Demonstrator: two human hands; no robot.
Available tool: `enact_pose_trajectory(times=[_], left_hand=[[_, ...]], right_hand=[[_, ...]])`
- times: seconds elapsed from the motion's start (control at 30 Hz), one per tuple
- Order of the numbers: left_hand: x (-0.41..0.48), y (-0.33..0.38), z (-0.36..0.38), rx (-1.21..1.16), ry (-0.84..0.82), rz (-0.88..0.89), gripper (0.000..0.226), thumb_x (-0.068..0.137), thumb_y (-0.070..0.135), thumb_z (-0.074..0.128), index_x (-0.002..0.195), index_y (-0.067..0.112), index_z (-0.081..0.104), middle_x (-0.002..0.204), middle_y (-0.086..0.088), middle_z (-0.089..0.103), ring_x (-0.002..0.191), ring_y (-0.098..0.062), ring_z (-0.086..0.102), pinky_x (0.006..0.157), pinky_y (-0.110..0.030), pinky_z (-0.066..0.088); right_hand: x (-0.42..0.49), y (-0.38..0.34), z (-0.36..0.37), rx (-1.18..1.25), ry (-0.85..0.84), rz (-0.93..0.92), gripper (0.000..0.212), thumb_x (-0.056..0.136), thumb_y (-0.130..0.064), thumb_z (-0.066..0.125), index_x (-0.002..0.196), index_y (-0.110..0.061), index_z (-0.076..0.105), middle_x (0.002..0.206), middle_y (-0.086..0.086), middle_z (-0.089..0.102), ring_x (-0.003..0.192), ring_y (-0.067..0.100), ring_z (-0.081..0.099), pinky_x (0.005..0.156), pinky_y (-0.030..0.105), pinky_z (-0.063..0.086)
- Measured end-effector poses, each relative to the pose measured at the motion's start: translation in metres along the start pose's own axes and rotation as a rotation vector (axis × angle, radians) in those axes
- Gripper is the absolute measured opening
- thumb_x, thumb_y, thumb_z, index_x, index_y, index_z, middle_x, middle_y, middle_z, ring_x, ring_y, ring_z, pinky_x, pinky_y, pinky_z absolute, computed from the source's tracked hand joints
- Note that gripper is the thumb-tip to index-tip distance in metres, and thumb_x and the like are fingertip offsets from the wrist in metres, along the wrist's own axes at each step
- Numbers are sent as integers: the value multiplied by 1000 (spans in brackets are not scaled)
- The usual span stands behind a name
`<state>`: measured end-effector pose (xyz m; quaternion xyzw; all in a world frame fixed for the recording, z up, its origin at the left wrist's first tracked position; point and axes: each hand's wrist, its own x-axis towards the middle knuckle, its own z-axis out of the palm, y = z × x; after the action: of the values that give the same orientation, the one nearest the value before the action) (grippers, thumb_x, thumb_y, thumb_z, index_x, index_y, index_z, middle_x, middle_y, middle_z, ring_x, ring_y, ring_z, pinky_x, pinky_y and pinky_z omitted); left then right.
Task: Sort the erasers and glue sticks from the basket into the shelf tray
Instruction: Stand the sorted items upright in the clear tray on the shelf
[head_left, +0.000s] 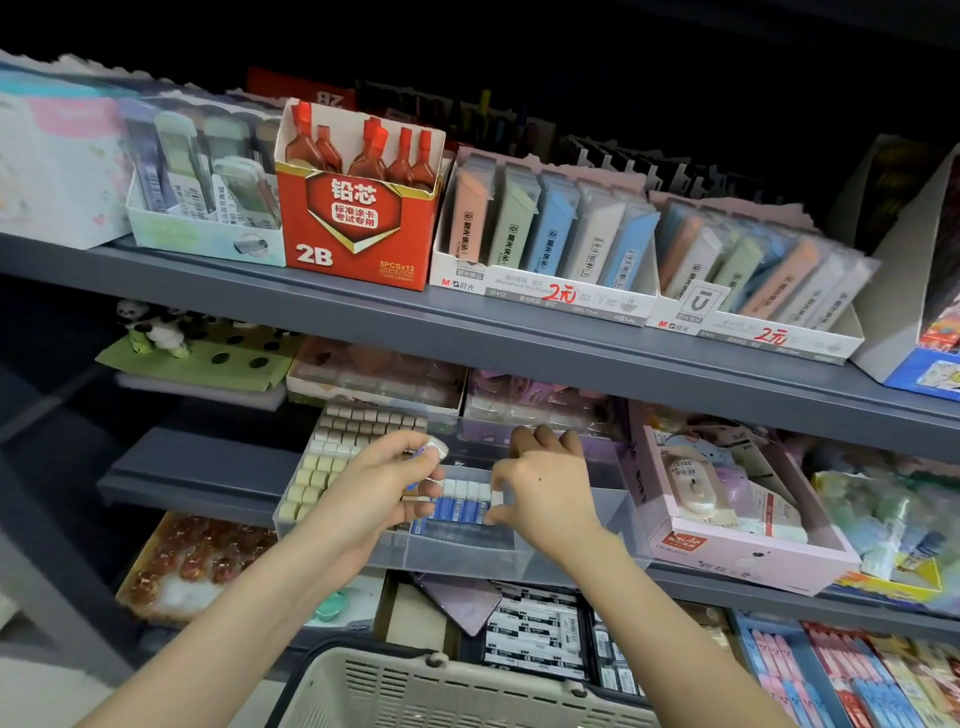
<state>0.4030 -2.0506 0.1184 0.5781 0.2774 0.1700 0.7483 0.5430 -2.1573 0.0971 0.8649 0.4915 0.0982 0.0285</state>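
Shop shelving (519, 353) holds the clear shelf tray (457, 558). Filling its row (462, 506): left hand (374, 483) grips probable glue sticks (436, 449), right hand (545, 493) pinches the end one. The next stick needs snug placing alongside.

Basket (467, 691) cut off at bottom edge, glue sticks (462, 506) partly covered (and blurred)

Dim upper shelves, seemingly blurred edges

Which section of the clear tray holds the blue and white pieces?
The middle front section, between the left hand and right hand; the left section holds beige and brown erasers.
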Motion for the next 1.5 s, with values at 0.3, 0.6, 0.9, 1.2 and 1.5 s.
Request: enact_pose_trajectory(times=[0.3,0.6,0.9,1.2,1.5], left_hand=[[-2,4,0,-8,-12,-6,12,94,14,55,101,9,63,83,-6,61,73,-14,58,64,-25,50],[-2,3,1,-11,-20,-23,10,95,13,54,98,9,62,83,-5,60,70,-13,56,63,-24,49],[-1,0,-2,54,-37,-32,12,97,5,49,104,9,58,87,-9,71,74,-16,63,60,-22,51],[-6,-1,1,109,-38,0,12,90,2,60,98,9,63,94,-14,71,83,-22,66,70,-25,54],[-12,2,15,39,-207,40,16,87,-1,61,95,9,69,88,-15,72,76,-18,65,66,-21,54]], right_hand=[[2,0,6,-106,110,4,48,10,-54,87,41,-26,63,62,-3,59,62,23,57,61,36,45],[8,-2,6,-133,154,16,51,12,-51,88,45,-24,60,67,2,60,64,25,57,70,34,28],[8,2,14,-137,146,90,47,15,-60,85,32,-27,58,56,-4,53,59,22,52,68,37,37],[-5,14,5,88,168,107,29,42,-50,87,57,-31,70,72,-4,63,76,26,59,73,42,41],[-31,21,-37,924,99,-46,20,77,-39,72,92,-51,66,107,-20,62,108,-1,53,101,41,40]])
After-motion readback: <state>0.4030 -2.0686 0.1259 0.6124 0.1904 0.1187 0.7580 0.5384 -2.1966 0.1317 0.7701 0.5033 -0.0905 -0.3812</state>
